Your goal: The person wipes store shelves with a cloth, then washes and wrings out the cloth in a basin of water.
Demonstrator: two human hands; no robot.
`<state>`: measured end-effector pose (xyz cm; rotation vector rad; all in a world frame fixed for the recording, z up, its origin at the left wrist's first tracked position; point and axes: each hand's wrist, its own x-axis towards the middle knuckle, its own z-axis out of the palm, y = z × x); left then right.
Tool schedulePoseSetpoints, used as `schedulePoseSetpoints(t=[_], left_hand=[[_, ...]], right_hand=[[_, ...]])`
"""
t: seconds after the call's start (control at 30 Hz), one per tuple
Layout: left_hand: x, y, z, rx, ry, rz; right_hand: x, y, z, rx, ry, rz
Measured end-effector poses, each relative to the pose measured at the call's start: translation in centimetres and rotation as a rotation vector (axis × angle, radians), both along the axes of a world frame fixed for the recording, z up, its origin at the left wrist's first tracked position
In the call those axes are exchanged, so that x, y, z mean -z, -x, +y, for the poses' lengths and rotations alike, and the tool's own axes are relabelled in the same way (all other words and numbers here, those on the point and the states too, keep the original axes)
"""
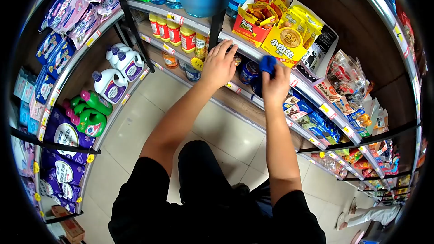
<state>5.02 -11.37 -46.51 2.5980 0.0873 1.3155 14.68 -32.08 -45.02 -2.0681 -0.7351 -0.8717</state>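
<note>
My left hand (219, 64) lies on the front edge of the shelf, next to the dark upright post (217, 27). Its fingers are stretched out and nothing is in them. In my right hand (276, 86) is a bunched blue cloth (268, 64), pinched at the shelf's front edge. Just behind it stands a yellow display box (284, 47) of small snack packets, beside a red and yellow box (249, 29). Under the shelf edge, a dark blue tub (249, 72) shows between my hands. Part of the cloth is hidden by my fingers.
Red-labelled jars (174, 34) line the shelf to the left. Bagged snacks (346, 77) fill the right side. White detergent jugs (111, 86) and green bottles (92, 122) stand on the left rack. A person's leg (375, 215) shows at lower right, on the tiled floor (149, 101).
</note>
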Motion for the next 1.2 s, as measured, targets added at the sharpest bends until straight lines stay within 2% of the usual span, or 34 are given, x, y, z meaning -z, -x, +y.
schedulePoseSetpoints(t=[0.07, 0.1, 0.13, 0.23, 0.33, 0.53, 0.67, 0.8, 0.97, 1.0, 1.2], left_hand=[[0.5, 0.3, 0.5, 0.013, 0.019, -0.001], [0.7, 0.6, 0.8, -0.023, 0.041, -0.001], [0.9, 0.9, 1.0, -0.057, 0.065, 0.000], [1.4, 0.9, 1.7, -0.068, 0.063, 0.011], [1.7, 0.5, 1.9, -0.065, 0.064, 0.019], [1.7, 0.3, 2.0, -0.086, 0.048, 0.029], [1.7, 0.5, 1.7, -0.077, 0.072, 0.036], [1.7, 0.9, 1.3, -0.078, 0.082, 0.056], [1.9, 1.2, 1.7, -0.068, 0.103, 0.047], [1.9, 1.3, 2.0, -0.065, 0.129, 0.041], [2.1, 0.9, 2.9, -0.106, 0.151, 0.084]], right_hand=[[0.3, -0.3, -3.8, 0.076, 0.034, -0.078], [0.9, -0.3, -5.1, 0.074, -0.035, -0.022], [1.1, -0.1, -5.6, 0.072, -0.102, 0.036], [1.1, 0.3, -4.3, 0.129, -0.083, 0.006], [1.2, 0.1, -0.7, 0.084, -0.020, -0.092], [0.1, 1.3, 8.3, -0.073, -0.045, 0.020], [-0.4, 1.2, 11.0, -0.131, 0.003, 0.026], [-0.4, 1.2, 8.4, -0.141, -0.004, -0.052], [0.9, 0.3, -0.2, 0.075, 0.014, -0.043], [1.4, 0.2, -1.4, 0.044, -0.051, -0.056], [1.3, 0.6, 3.7, 0.015, 0.014, -0.050]])
